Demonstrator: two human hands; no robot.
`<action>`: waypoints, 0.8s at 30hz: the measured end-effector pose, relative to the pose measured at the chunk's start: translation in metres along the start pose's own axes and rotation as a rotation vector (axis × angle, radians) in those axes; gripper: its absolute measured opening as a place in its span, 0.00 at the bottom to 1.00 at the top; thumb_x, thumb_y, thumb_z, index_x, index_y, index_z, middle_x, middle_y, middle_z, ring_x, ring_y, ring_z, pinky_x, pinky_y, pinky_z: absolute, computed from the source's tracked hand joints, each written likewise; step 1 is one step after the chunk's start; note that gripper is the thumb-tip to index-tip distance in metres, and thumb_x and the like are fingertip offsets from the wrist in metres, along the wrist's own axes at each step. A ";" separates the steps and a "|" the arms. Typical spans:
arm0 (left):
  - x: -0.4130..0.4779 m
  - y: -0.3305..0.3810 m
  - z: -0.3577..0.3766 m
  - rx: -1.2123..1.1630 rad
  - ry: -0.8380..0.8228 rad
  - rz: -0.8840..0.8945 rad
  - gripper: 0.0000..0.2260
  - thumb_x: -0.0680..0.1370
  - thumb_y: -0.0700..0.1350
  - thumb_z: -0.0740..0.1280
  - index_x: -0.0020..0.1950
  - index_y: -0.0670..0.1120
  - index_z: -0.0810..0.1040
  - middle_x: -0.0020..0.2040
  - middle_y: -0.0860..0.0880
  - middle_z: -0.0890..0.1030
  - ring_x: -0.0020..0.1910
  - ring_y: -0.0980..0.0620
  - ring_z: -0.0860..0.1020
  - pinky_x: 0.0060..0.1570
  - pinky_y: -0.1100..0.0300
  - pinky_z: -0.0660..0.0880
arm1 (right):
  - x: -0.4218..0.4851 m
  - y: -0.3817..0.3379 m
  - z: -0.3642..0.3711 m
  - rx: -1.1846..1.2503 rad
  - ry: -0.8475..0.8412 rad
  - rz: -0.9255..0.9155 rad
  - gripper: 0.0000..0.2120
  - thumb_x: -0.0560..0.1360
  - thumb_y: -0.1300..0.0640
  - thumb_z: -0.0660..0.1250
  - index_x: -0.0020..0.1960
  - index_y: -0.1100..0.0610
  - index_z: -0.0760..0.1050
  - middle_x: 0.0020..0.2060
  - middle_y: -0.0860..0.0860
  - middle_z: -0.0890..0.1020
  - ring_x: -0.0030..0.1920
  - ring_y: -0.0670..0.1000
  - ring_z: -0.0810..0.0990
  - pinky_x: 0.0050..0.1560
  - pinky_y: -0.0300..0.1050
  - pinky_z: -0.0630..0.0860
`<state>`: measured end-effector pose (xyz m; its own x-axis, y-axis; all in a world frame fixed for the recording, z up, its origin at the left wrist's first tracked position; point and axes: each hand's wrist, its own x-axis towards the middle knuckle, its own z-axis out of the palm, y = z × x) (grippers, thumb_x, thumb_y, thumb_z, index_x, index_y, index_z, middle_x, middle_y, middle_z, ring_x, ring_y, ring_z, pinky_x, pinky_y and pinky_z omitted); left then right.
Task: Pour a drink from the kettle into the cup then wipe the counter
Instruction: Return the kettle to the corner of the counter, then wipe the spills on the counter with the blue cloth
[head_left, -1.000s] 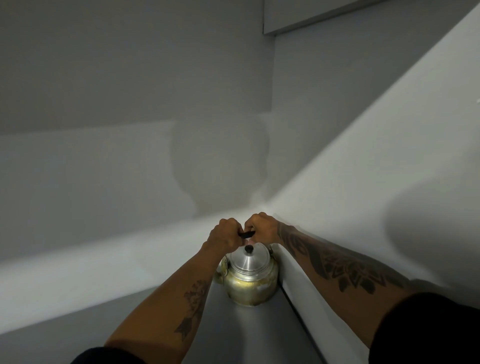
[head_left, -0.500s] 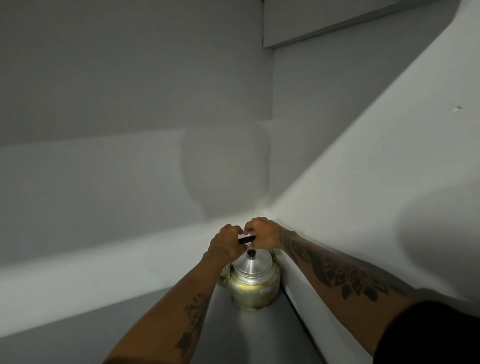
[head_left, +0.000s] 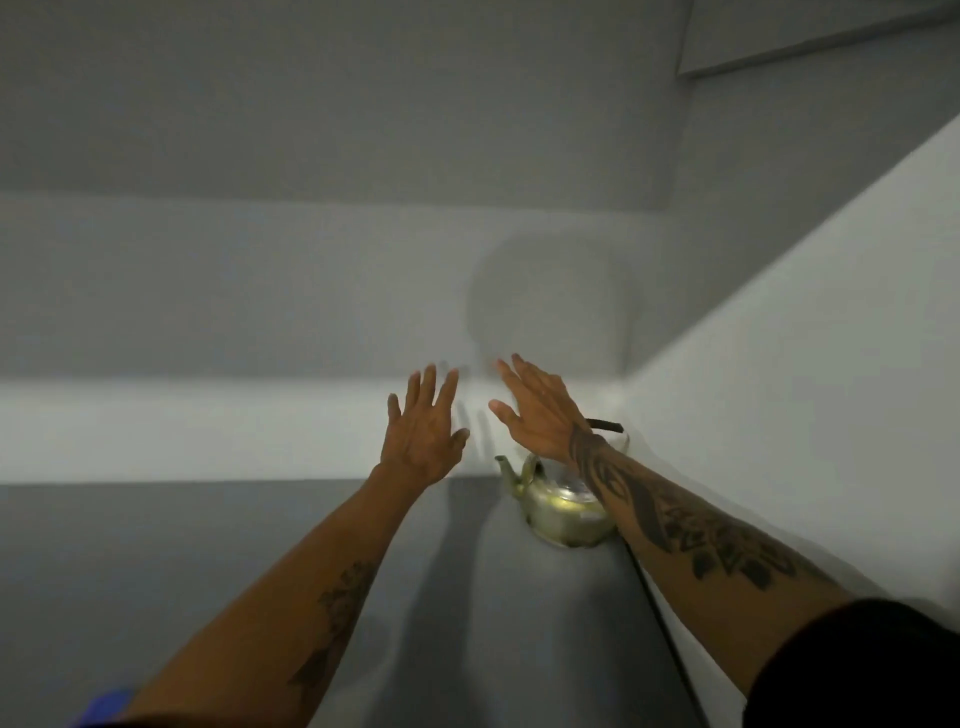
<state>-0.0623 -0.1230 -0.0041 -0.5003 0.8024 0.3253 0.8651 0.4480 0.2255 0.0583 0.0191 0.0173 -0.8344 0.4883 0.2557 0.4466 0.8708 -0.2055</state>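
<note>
A tarnished brass-coloured metal kettle (head_left: 558, 512) stands on the grey counter (head_left: 208, 582) in the corner by the right wall, spout pointing left, its black handle raised behind my right wrist. My left hand (head_left: 423, 431) is lifted above the counter to the left of the kettle, fingers spread, holding nothing. My right hand (head_left: 540, 410) hovers above the kettle, also open and empty; its tattooed forearm covers part of the kettle's right side. No cup or cloth is in view.
White walls close the counter at the back (head_left: 260, 426) and on the right (head_left: 779, 364). Something blue (head_left: 104, 701) shows at the bottom left edge. An overhead ledge (head_left: 805, 36) sits at the top right.
Both hands have let go of the kettle's black handle and lifted with fingers spread. The view has shifted, so the kettle now sits further right.
</note>
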 end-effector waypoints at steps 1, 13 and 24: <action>-0.015 -0.011 -0.006 0.010 0.012 -0.021 0.35 0.79 0.58 0.58 0.79 0.50 0.43 0.80 0.44 0.44 0.79 0.41 0.43 0.74 0.39 0.47 | -0.003 -0.018 0.004 0.006 -0.009 -0.020 0.29 0.80 0.42 0.49 0.77 0.50 0.46 0.78 0.54 0.50 0.78 0.55 0.50 0.76 0.58 0.49; -0.239 -0.167 -0.065 0.023 -0.083 -0.342 0.35 0.79 0.57 0.59 0.79 0.50 0.45 0.80 0.43 0.44 0.79 0.41 0.45 0.74 0.39 0.48 | -0.065 -0.274 0.088 0.134 -0.176 -0.263 0.28 0.80 0.43 0.50 0.77 0.50 0.51 0.78 0.54 0.53 0.77 0.57 0.52 0.76 0.57 0.48; -0.394 -0.250 -0.043 -0.081 -0.278 -0.538 0.33 0.78 0.55 0.61 0.78 0.45 0.51 0.79 0.42 0.51 0.78 0.42 0.51 0.74 0.42 0.54 | -0.129 -0.426 0.175 0.090 -0.369 -0.294 0.25 0.80 0.47 0.54 0.75 0.54 0.59 0.75 0.57 0.61 0.75 0.57 0.59 0.75 0.54 0.53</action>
<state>-0.0836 -0.5681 -0.1487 -0.8292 0.5493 -0.1032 0.4823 0.7966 0.3645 -0.0806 -0.4255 -0.0933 -0.9874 0.1546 -0.0334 0.1580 0.9526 -0.2599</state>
